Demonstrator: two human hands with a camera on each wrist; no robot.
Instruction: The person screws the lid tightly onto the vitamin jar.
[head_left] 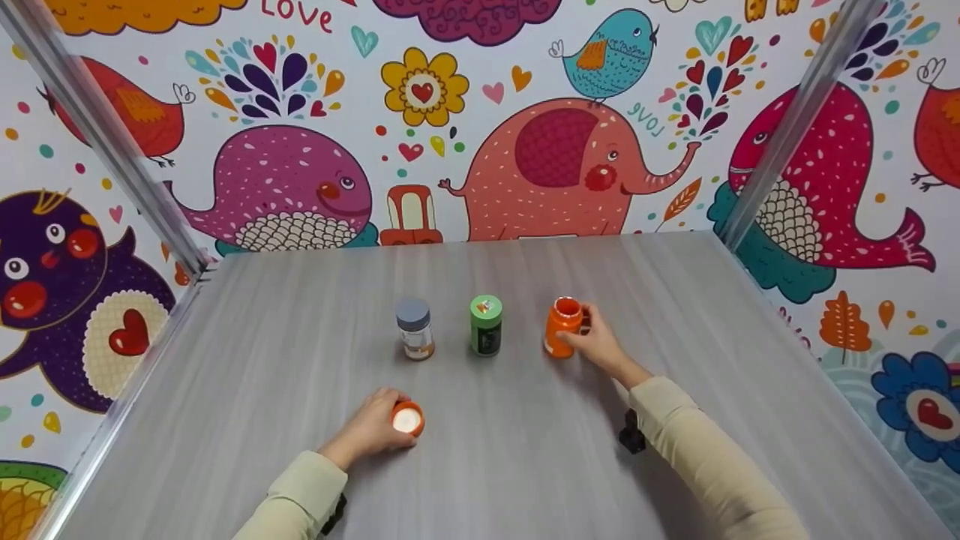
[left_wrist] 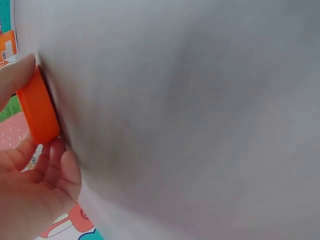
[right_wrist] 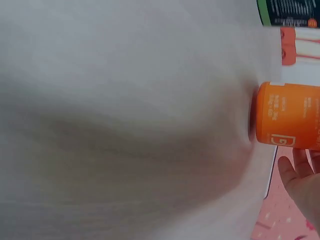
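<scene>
An orange bottle [head_left: 559, 341] without its cap stands upright at the right of a row, its red-rimmed mouth showing. My right hand [head_left: 596, 341] grips it from the right side, with the thumb at the front; the right wrist view shows the printed orange bottle [right_wrist: 287, 116] with its base at the table. Nearer to me on the left, my left hand [head_left: 375, 422] holds an orange cap [head_left: 408, 418] by its rim between thumb and fingers, its white inside facing up. In the left wrist view the cap [left_wrist: 39, 107] sits right at the tabletop.
Between the hands, farther back, stand a green-capped dark bottle [head_left: 486, 330] and a clear bottle with a grey cap [head_left: 415, 330]. The grey wood-grain table [head_left: 480, 465] meets cartoon-printed walls at the back and sides. Metal posts [head_left: 772, 142] stand at the back corners.
</scene>
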